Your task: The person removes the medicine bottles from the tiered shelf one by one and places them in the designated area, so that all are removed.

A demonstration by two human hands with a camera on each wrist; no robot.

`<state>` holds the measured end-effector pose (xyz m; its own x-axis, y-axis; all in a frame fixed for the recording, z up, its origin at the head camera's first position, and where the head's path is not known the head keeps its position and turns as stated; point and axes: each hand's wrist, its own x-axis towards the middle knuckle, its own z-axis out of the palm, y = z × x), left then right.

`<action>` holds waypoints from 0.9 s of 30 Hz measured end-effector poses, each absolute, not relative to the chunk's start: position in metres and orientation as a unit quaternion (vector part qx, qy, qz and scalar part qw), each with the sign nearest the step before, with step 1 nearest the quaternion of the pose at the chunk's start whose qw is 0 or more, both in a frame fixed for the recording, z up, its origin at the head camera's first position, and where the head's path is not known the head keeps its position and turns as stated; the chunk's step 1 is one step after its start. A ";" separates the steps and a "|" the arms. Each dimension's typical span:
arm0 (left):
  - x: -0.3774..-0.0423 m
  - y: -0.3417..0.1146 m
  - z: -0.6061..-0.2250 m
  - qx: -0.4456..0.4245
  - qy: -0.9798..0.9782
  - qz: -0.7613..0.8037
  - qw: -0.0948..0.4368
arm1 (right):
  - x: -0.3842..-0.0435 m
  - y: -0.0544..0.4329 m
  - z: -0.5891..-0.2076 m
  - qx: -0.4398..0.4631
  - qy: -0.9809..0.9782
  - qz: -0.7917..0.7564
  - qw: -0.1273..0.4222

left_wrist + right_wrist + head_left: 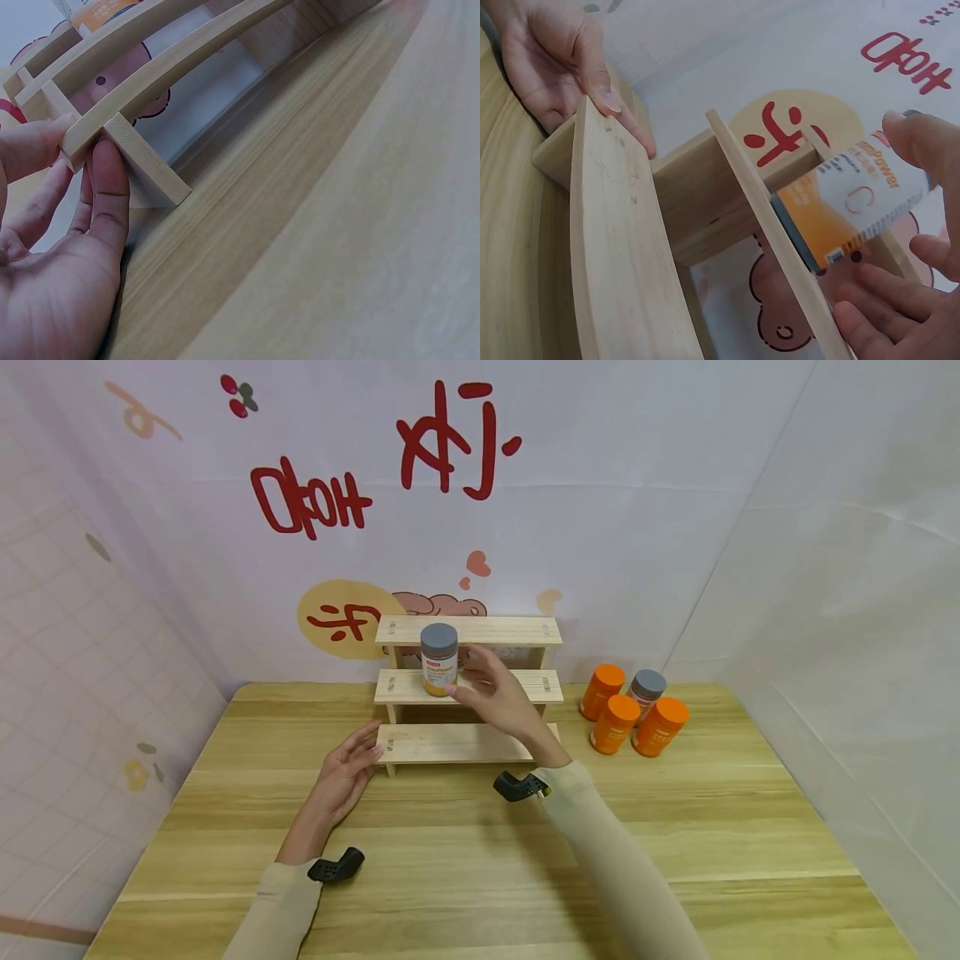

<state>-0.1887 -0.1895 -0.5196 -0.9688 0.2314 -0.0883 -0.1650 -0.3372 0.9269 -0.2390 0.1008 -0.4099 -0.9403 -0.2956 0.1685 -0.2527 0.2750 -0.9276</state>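
Observation:
A three-tier wooden shelf (465,743) stands on the table against the back wall. My left hand (350,775) pinches the left end of its lowest board (112,109), thumb above and fingers below. A supplement bottle (438,662) with a grey cap, white label and orange base stands upright on the middle tier, left of centre. Beside it on the right is my right hand (498,695). In the right wrist view its thumb (911,139) lies near the capped end of the bottle (847,202), while the other fingers (885,300) are spread apart from it.
Right of the shelf, several bottles stand grouped on the wooden table (450,860): orange ones (615,725) with orange caps and one grey-capped bottle (647,687) partly hidden behind them. A printed cloth wall (600,527) rises right behind the shelf.

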 end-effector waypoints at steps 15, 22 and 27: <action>-0.188 -0.190 -0.519 0.020 0.565 0.816 0.123 | -0.259 0.068 -0.406 -0.190 0.804 -0.563 0.009; -0.188 -0.190 -0.519 0.026 0.567 0.814 0.124 | -0.262 0.063 -0.408 -0.184 0.811 -0.556 -0.005; -0.189 -0.190 -0.519 0.028 0.567 0.814 0.124 | -0.260 0.062 -0.408 -0.185 0.814 -0.551 -0.015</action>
<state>-0.1888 -0.1899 -0.5191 -0.9676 0.2335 -0.0958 -0.1709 -0.3269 0.9295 -0.2605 0.0621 -0.4076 -0.9308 -0.2853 0.2284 -0.3180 0.3244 -0.8909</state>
